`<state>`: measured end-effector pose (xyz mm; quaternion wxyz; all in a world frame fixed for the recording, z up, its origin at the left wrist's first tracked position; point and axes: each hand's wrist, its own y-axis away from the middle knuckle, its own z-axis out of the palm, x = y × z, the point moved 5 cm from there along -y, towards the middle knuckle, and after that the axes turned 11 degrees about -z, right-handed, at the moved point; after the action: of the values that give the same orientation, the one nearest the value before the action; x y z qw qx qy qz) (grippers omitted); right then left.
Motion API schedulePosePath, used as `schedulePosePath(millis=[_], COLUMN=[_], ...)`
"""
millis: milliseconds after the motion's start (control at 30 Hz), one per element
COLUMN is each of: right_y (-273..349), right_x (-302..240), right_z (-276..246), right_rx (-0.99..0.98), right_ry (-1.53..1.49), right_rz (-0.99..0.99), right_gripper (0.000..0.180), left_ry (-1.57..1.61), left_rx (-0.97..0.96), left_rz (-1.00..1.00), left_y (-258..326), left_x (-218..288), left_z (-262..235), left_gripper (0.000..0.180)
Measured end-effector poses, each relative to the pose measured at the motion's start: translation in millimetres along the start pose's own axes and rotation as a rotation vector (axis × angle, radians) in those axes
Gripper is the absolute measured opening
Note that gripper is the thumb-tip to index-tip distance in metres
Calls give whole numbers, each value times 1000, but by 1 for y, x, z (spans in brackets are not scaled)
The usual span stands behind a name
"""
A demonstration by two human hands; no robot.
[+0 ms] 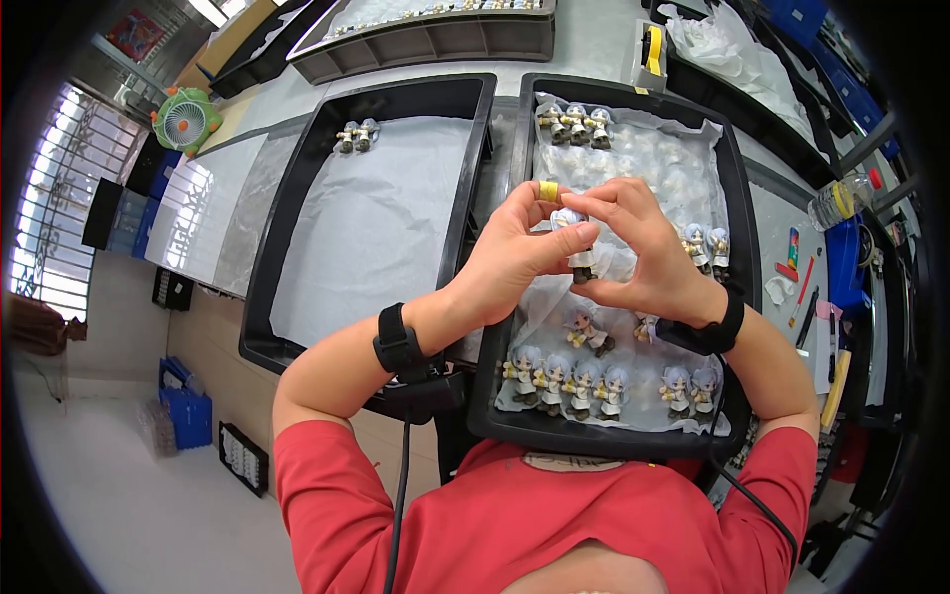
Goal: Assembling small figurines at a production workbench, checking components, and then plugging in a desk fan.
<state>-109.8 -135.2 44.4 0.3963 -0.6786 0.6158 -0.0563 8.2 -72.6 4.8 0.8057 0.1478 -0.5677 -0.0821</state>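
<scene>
Above the right tray, a small figurine [581, 262] with pale hair and dark feet is held upright between my two hands. My left hand [510, 243] is closed on its upper part, thumb across the front, with yellow tape around one finger. My right hand [653, 247] grips it too, forefinger near the head and thumb by the feet. Beneath them the black tray [594, 443] is lined with white sheet and carries several similar figurines [584, 386], some in a near row. One figurine [590, 332] lies tilted behind that row. My hands partly hide the tray's middle.
A second black tray [265, 267] on the left holds a few figurines [357, 136] at its far end. Behind stands a grey crate [426, 49]. A tape dispenser [650, 54], a bottle [841, 201] and pens lie right. A green fan [185, 121] stands far left.
</scene>
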Motion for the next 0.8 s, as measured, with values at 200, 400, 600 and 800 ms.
schedulePosePath(millis=[200, 400, 600, 800], right_y=[0, 0, 0, 0], right_x=[0, -4, -4, -5], right_z=[-5, -10, -12, -12], right_rx=[38, 100, 126, 131], right_ry=[30, -17, -35, -53], right_rz=[8, 17, 15, -3], right_gripper=[69, 74, 75, 75], left_ry=[104, 173, 203, 205], left_rx=[-44, -158, -179, -156], left_rz=[8, 25, 21, 13], left_y=[0, 0, -1, -3], left_x=[0, -1, -4, -3], left_z=[-1, -2, -1, -1], left_gripper=[39, 36, 29, 28])
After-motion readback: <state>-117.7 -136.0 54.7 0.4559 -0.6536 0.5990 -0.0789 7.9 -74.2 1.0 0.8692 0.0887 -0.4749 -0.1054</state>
